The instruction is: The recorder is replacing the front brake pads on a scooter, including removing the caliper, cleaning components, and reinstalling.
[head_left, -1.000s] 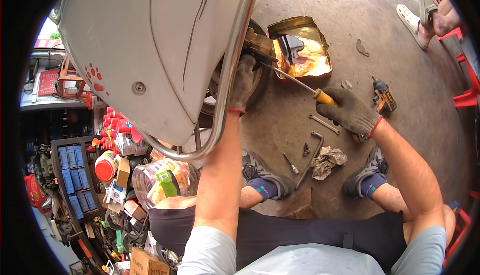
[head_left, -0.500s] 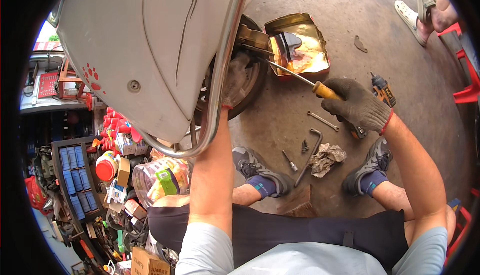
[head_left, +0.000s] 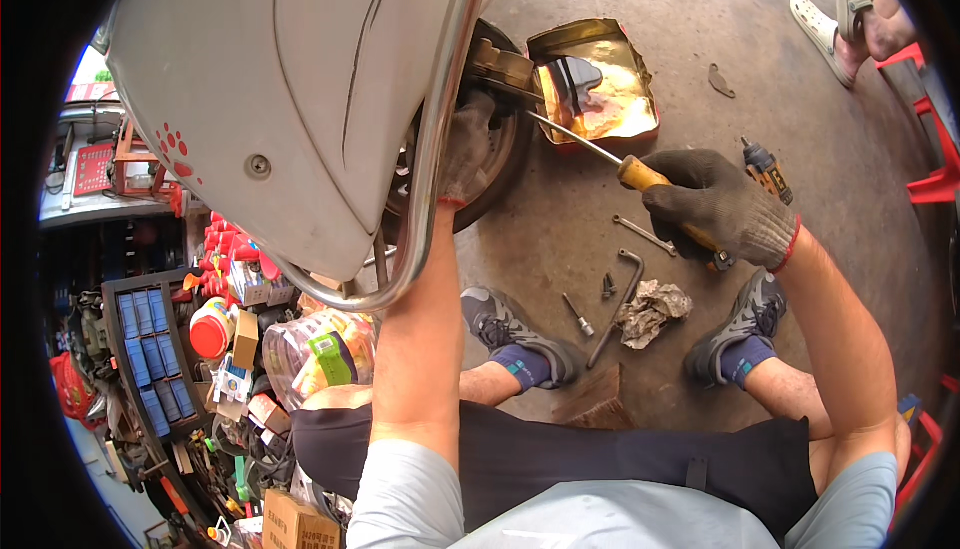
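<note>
My right hand (head_left: pixel 715 209), in a dark grey work glove, is wrapped round the yellow handle of a screwdriver (head_left: pixel 643 175). Its metal shaft slants up and left, the tip reaching the brake caliper (head_left: pixel 503 67) at the wheel (head_left: pixel 515 164) of a white scooter (head_left: pixel 300 79). My left hand (head_left: pixel 467 149), also gloved, reaches behind the chrome guard bar (head_left: pixel 442 139) to the wheel, just below the caliper. Its fingers are partly hidden and in shadow, so their grip cannot be made out.
Beyond the wheel lies an open gold-lined tin (head_left: pixel 625 99) with dark liquid. A cordless driver (head_left: pixel 768 171), wrench (head_left: pixel 645 236), hex key (head_left: pixel 617 309), socket bit (head_left: pixel 579 316) and crumpled paper (head_left: pixel 654 314) lie on the floor. Another person's clogs (head_left: pixel 828 34) show far right. Cluttered goods and blue drawers (head_left: pixel 155 349) stand left.
The scooter and wheel sit slightly further left and higher in view. My left glove shows more fully against the wheel. The screwdriver handle has shifted slightly up and left, its tip still at the caliper.
</note>
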The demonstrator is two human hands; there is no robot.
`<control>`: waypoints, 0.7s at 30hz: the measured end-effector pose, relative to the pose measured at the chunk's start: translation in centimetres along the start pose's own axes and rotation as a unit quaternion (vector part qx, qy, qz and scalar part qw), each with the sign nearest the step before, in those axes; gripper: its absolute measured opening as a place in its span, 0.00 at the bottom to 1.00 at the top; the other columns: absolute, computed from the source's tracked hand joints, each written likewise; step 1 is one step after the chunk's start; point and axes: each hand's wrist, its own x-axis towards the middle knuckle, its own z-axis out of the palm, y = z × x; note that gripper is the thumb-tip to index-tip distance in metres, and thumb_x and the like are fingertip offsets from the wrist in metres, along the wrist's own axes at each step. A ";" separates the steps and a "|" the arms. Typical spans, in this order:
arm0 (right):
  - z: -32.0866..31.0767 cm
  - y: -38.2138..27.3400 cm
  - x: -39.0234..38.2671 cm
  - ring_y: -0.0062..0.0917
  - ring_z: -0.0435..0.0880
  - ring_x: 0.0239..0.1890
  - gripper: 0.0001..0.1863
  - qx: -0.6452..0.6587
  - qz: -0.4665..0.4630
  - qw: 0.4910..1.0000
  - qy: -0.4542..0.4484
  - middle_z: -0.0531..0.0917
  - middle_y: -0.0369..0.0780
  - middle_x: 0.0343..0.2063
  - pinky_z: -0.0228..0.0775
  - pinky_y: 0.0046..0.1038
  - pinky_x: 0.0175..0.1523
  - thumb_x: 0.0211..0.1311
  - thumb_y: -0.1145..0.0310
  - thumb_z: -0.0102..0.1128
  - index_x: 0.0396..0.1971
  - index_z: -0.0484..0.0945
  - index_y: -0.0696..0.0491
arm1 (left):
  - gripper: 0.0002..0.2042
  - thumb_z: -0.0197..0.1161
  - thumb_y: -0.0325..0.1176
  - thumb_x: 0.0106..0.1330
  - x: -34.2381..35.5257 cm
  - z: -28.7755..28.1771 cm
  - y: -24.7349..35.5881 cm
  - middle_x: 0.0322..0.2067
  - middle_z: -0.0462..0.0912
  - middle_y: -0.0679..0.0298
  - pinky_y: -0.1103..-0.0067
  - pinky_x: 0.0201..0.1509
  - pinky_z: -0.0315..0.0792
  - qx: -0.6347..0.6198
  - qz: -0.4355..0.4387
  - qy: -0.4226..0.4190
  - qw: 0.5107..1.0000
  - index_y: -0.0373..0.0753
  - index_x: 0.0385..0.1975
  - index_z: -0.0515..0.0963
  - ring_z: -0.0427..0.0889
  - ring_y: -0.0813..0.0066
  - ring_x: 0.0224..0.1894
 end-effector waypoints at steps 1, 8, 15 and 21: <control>0.3 -0.2 -0.2 0.12 0.75 0.21 0.20 0.000 0.001 1.000 0.002 0.80 0.33 0.24 0.69 0.18 0.25 0.68 0.61 0.59 0.53 0.77 0.59 | 0.21 0.56 0.32 0.67 0.2 0.1 -0.2 0.47 0.83 0.57 0.76 0.56 0.73 -0.001 0.000 -0.001 1.000 0.37 0.60 0.74 0.82 0.72 0.48; 0.8 -0.8 -0.1 0.13 0.76 0.22 0.19 -0.055 -0.004 0.998 0.020 0.80 0.34 0.25 0.70 0.21 0.27 0.68 0.62 0.58 0.52 0.77 0.59 | 0.21 0.59 0.32 0.65 0.4 0.1 -1.3 0.46 0.85 0.57 0.73 0.58 0.73 0.023 0.019 0.028 0.999 0.36 0.58 0.76 0.83 0.68 0.49; 0.7 0.7 0.8 0.24 0.81 0.31 0.22 -0.252 -0.095 0.960 0.071 0.82 0.42 0.28 0.76 0.31 0.41 0.64 0.62 0.60 0.54 0.76 0.58 | 0.22 0.61 0.33 0.60 -0.7 0.0 0.9 0.45 0.85 0.55 0.72 0.58 0.73 0.004 0.004 0.025 1.000 0.34 0.55 0.76 0.82 0.67 0.49; 1.2 -2.2 0.3 0.15 0.78 0.27 0.25 -0.193 0.020 0.981 0.018 0.79 0.38 0.31 0.75 0.24 0.35 0.63 0.67 0.59 0.60 0.73 0.57 | 0.22 0.62 0.33 0.60 -0.4 -0.6 0.4 0.46 0.84 0.56 0.72 0.57 0.73 0.082 0.020 0.038 0.996 0.33 0.54 0.76 0.81 0.67 0.49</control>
